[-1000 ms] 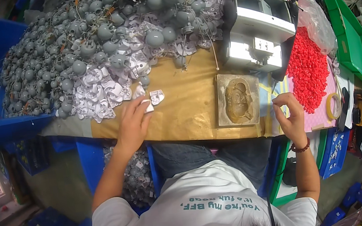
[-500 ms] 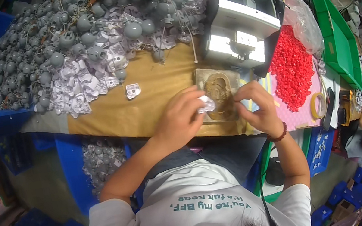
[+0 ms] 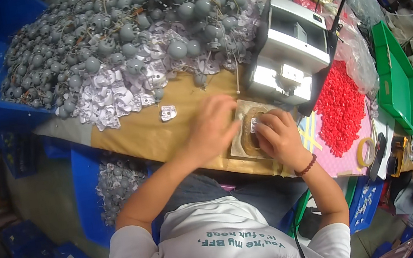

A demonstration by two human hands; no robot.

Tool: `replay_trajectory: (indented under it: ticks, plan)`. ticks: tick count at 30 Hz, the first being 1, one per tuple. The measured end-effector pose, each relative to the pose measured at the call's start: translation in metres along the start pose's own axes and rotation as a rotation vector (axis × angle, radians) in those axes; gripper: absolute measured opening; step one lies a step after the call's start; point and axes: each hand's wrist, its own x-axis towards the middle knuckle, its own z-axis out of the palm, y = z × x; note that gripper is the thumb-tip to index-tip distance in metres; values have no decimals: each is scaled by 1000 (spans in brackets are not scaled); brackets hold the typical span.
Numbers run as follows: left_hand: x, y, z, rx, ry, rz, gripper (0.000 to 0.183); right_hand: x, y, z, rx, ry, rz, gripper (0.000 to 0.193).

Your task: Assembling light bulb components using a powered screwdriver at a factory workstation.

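My right hand (image 3: pixel 281 138) is over a square block (image 3: pixel 237 148) with a rounded, brownish hollow. Its bent fingers close on a small white plastic piece (image 3: pixel 254 124), which shows beside the fingertips at the hollow. My left hand (image 3: pixel 212 128), blurred by motion, is at the block's left edge. Its thumb and fingers are apart, with nothing visible between them. A single white plastic piece (image 3: pixel 168 113) lies on the brown table cover to the left of that hand.
Grey round parts with wires (image 3: pixel 93 66) and white plastic pieces (image 3: pixel 111 98) are heaped at the back left. Beyond the block stands a white boxy machine (image 3: pixel 293 46). To the right are red small parts (image 3: pixel 341 109), a tape roll (image 3: pixel 366 152) and a green tray (image 3: pixel 395 79).
The white piece has gone from my left hand to my right hand's fingertips over the block. My left fingers have spread and moved off it. The whole view has shifted and tilted slightly.
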Motion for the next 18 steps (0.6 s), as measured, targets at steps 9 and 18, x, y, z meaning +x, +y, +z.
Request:
replay_trajectory:
  ticks: [9, 18]
  plan:
    - [83, -62, -95, 873, 187, 181, 51, -5, -3, 2, 73, 42, 59, 34]
    - [77, 45, -136, 563, 352, 425, 54, 5, -6, -34, 380, 204, 200, 40]
